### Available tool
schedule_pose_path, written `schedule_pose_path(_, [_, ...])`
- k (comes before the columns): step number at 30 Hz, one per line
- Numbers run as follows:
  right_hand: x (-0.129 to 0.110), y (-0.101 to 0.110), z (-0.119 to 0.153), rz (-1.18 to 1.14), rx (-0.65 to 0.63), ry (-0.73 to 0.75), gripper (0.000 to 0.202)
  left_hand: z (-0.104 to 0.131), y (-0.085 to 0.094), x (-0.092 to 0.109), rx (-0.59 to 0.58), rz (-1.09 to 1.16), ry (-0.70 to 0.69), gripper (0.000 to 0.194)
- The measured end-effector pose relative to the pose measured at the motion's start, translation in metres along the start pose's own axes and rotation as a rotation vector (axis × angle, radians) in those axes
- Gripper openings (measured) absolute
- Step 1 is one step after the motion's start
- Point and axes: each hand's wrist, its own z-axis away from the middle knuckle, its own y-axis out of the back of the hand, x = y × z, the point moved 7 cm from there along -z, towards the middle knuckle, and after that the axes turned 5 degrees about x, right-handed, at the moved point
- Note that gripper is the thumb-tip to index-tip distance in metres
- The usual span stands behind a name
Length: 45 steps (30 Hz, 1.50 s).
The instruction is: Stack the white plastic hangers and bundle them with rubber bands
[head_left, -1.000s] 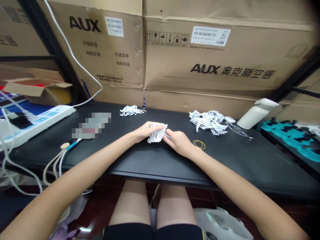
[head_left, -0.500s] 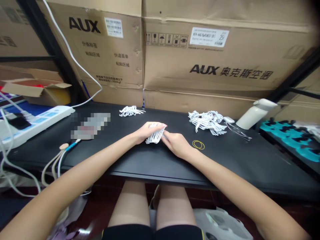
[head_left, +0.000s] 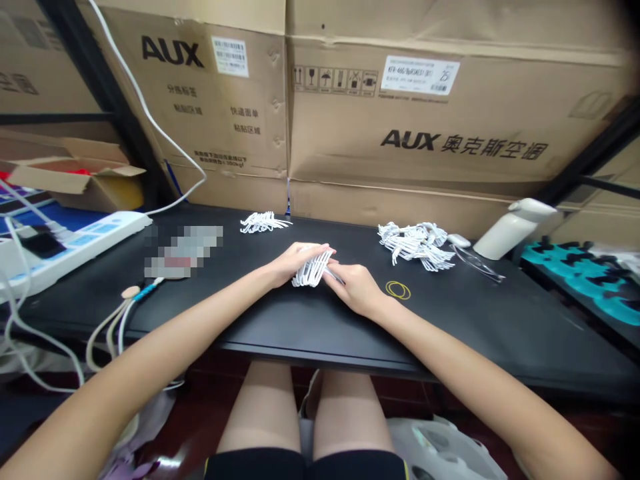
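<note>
My left hand [head_left: 291,264] is closed around a bundle of thin white cords with bent ends [head_left: 311,270], thumb across the top. It is held above the black table near the middle. My right hand [head_left: 356,287] is closed at the bundle's right side, its fingers pinching a pale strip [head_left: 335,274] whose far end is hidden. A smaller heap of similar white cords [head_left: 265,222] lies at the back left. At the back right is a larger pile of them [head_left: 416,245]. Two yellow rubber bands [head_left: 398,290] rest beside my right wrist.
Eyeglasses [head_left: 477,263] and a cream bottle [head_left: 515,228] are at the right, near a teal rack with black pieces [head_left: 583,277]. A white power strip [head_left: 80,250], cables and a pixelated object [head_left: 185,253] are left. Large cardboard boxes [head_left: 415,160] stand along the back.
The fingers of my right hand have shifted slightly, and more of the pale strip shows beneath them. My left hand keeps its hold on the bundle. The view has moved a little.
</note>
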Motion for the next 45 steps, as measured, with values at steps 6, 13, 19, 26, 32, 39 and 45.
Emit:
schedule_pose_path(6, [0.003,0.003,-0.001,-0.078,0.047,-0.011,0.031,0.001,-0.001,0.0,0.0,0.062,0.024,0.051])
schedule_pose_path(13, [0.009,0.004,-0.002,-0.13,0.08,-0.042,0.03,0.001,-0.001,0.0,-0.001,0.096,0.032,0.051])
schedule_pose_path(19, [0.01,0.005,-0.001,-0.228,0.129,-0.057,0.025,-0.002,0.004,-0.003,0.087,0.016,0.012,0.052])
schedule_pose_path(26, [0.014,0.003,-0.002,-0.448,0.109,-0.17,0.026,-0.005,0.009,-0.008,0.113,-0.053,0.011,0.056])
schedule_pose_path(32, [0.02,-0.004,-0.001,-0.612,0.054,-0.261,0.032,-0.005,0.012,-0.005,0.14,-0.113,-0.037,0.055])
schedule_pose_path(39, [0.025,-0.011,-0.002,-0.809,0.02,-0.36,0.032,-0.003,0.011,0.002,0.151,-0.169,-0.077,0.055])
schedule_pose_path(45, [0.031,-0.019,-0.004,-0.967,-0.025,-0.405,0.03,-0.004,0.01,0.002,0.141,-0.17,-0.089,0.055])
